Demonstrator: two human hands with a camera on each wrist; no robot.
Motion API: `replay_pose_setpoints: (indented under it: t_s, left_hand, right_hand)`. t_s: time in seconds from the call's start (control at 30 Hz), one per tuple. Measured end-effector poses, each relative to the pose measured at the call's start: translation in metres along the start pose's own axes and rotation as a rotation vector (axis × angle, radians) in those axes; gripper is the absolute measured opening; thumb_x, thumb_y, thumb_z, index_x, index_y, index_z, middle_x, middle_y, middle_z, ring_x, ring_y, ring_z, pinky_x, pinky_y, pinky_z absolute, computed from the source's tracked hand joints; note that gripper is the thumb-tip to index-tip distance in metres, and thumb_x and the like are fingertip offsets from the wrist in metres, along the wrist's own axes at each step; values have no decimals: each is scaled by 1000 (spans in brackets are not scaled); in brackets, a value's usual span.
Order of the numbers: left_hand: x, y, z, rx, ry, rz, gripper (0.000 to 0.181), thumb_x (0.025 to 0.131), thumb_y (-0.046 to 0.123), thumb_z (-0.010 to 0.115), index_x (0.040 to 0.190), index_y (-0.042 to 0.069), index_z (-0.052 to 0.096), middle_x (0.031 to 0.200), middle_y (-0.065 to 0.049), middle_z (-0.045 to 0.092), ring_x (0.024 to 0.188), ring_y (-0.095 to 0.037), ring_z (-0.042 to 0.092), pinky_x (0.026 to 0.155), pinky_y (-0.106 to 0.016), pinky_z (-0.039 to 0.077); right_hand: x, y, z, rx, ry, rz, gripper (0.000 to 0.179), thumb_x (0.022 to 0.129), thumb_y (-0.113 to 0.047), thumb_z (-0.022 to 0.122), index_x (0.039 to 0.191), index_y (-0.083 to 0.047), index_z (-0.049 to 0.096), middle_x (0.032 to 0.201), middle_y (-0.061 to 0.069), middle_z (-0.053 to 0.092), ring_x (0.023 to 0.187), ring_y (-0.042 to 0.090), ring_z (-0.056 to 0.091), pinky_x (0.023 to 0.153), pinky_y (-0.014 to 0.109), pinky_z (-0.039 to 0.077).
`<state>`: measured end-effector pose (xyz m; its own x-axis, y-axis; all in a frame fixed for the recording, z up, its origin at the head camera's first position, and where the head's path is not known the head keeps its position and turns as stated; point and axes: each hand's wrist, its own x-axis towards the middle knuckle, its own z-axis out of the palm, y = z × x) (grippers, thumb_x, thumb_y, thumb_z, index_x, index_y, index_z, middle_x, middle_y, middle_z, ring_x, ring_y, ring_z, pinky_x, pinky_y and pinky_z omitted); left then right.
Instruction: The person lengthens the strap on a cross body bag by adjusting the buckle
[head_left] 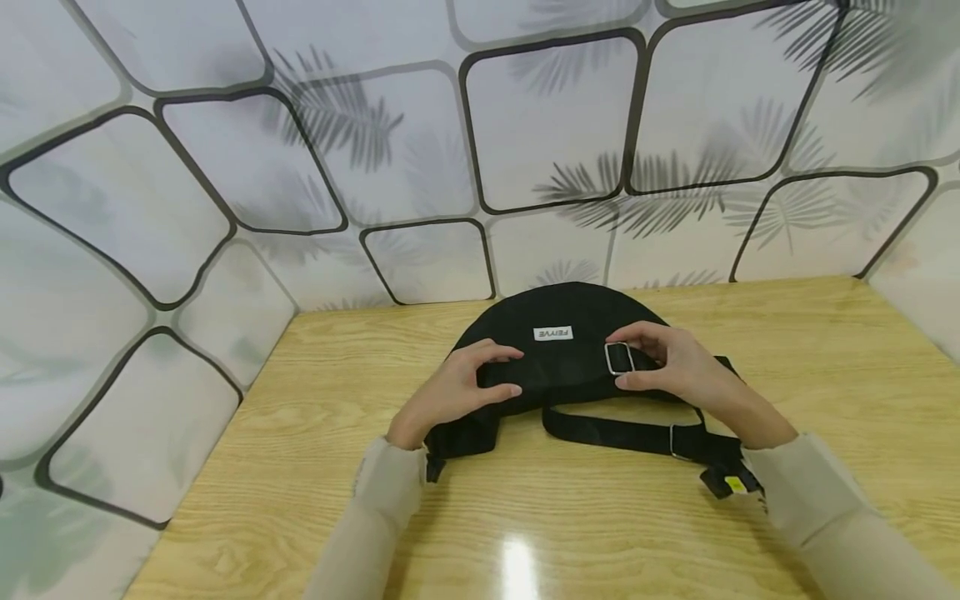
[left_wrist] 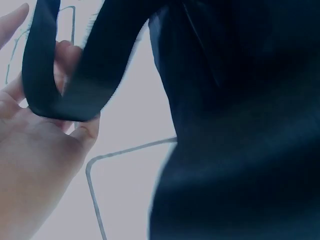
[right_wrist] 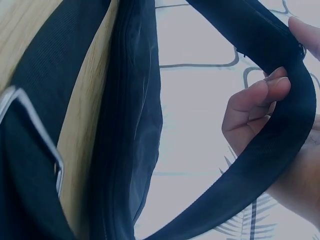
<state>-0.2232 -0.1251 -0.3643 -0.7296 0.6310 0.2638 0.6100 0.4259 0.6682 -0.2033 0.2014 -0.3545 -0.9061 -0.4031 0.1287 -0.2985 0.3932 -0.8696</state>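
A black bag (head_left: 562, 308) with a curved top and a white label (head_left: 552, 333) lies on the table. My right hand (head_left: 678, 367) grips its black strap (right_wrist: 240, 185) beside a silver slider buckle (head_left: 619, 358), thumb below and fingers above. Farther left, my left hand (head_left: 457, 387) is over the front of the bag, its thumb and fingers bent around a section of strap. In the left wrist view this strap (left_wrist: 65, 107) forms a loop at the fingers, next to the dark bag body; in the head view it blends into the black fabric.
A lower strap (head_left: 607, 432) with a second metal buckle (head_left: 681, 442) rests on the wooden table (head_left: 300, 467). Near the right sleeve is a black strap end with a yellow patch (head_left: 735, 485). Patterned white walls (head_left: 555, 125) stand behind and to the left.
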Motion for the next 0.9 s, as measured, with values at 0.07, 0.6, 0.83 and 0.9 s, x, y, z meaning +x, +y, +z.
replay_pose_setpoints:
  t_s: [0.07,0.6,0.83,0.9]
  left_hand:
    - [5,3,3,-3,-20,15,43,93,12,76,132,-2,63,116,-12,63,116,-28,59,101,-38,47]
    - [45,29,39,-81,-100,22,50,94,14,76,138,-1,58,138,-15,59,128,-28,56,105,-27,42]
    - [51,33,47,-66,-54,40,47,92,14,78,133,-1,61,130,-14,63,121,-26,59,103,-29,45]
    - [50,32,47,-72,-41,53,46,92,13,78,132,-1,62,129,-14,64,121,-26,59,102,-29,45]
  right_hand:
    - [2,-1,2,14,1,-2,51,90,-10,78,134,2,57,124,15,59,101,19,58,78,29,49]
    - [7,-5,14,68,-38,-76,46,89,-4,78,129,5,58,108,11,66,89,18,63,75,29,51]
    - [7,-3,14,101,-76,-70,45,89,-4,77,129,5,58,107,14,65,88,20,63,74,29,52]
    - [7,-2,13,121,-93,-66,46,90,-4,76,130,6,57,107,14,65,88,20,64,74,29,52]
